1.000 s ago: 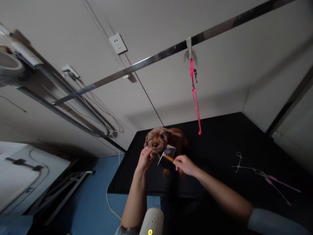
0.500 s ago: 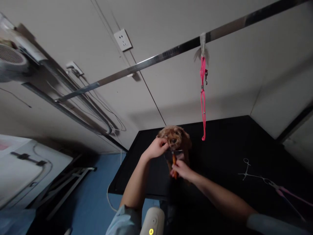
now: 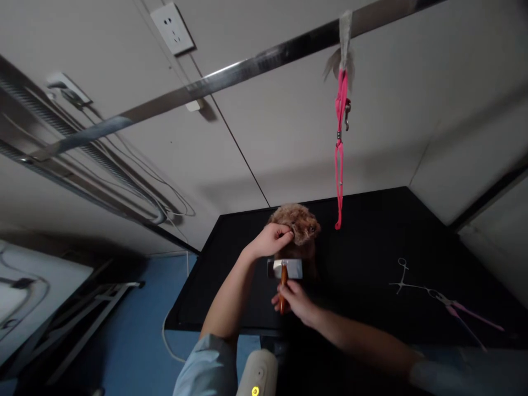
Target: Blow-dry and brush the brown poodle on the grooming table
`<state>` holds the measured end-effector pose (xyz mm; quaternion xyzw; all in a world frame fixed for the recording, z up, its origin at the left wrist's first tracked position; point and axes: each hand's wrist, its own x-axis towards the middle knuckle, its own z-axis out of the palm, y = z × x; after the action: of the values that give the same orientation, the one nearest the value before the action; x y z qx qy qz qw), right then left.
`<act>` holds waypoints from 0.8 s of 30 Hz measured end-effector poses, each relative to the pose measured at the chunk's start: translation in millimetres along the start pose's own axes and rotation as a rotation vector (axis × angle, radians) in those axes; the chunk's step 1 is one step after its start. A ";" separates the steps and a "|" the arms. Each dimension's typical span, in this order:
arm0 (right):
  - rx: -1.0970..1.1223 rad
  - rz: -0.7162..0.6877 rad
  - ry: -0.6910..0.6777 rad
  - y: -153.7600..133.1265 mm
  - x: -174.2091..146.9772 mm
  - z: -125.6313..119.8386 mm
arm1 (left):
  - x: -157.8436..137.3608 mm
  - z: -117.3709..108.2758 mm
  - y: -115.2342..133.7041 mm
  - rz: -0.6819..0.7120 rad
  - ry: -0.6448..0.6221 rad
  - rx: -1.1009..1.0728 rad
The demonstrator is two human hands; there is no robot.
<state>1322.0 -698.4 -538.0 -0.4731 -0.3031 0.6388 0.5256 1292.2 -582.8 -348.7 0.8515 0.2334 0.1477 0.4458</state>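
Observation:
A small dog with curly brown fur (image 3: pixel 303 217) is on the black table (image 3: pixel 371 242), near its back edge. My left hand (image 3: pixel 270 240) is closed at the side of the dog's head, with fur pinched between thumb and fingers; whether it has the ear or only fur I cannot tell. In my right hand (image 3: pixel 299 301) is a slicker brush (image 3: pixel 284 294), gripped by its orange-brown handle. Its flat, pale rectangular head points up, just below the dog's head and in front of its chest. The dog's lower body is dark and partly hidden.
A pink grooming loop (image 3: pixel 339 165) hangs from the metal bar (image 3: pixel 256 67) crossing above the table. Locking forceps (image 3: pixel 402 280) and pink-handled scissors (image 3: pixel 449 305) lie at the right. Hoses (image 3: pixel 119 159) run along the left wall. A white device (image 3: pixel 258 374) stands in front.
The dog's head has turned to the right and dipped. The brush has come down and slightly left, away from the dog's chest. My left hand stays at its head. The view has shifted.

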 end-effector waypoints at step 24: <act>-0.521 -0.819 0.444 -149.6 -57.8 -116.4 | -116.5 133.0 -123.6 -0.343 0.491 -0.671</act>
<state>1487.0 -727.1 -432.0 -0.5546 -0.4930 0.1693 0.6486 1221.7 -675.3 -530.5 0.5483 0.4093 0.3370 0.6467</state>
